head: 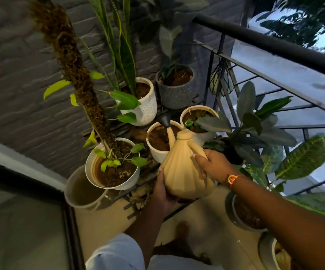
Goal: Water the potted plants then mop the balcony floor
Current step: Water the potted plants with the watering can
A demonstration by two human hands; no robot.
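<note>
Watering is the step in hand; mopping is not yet begun. Near the rack's (121,193) front edge stands a white pot (156,155). The watering can (183,172) tilts over it, rose above the soil. The right hand (215,166) grips the handle. The left hand (162,191) cups the base, thumb on its side. Next probably calls for steady tilting, then the neighbouring pot.
</note>
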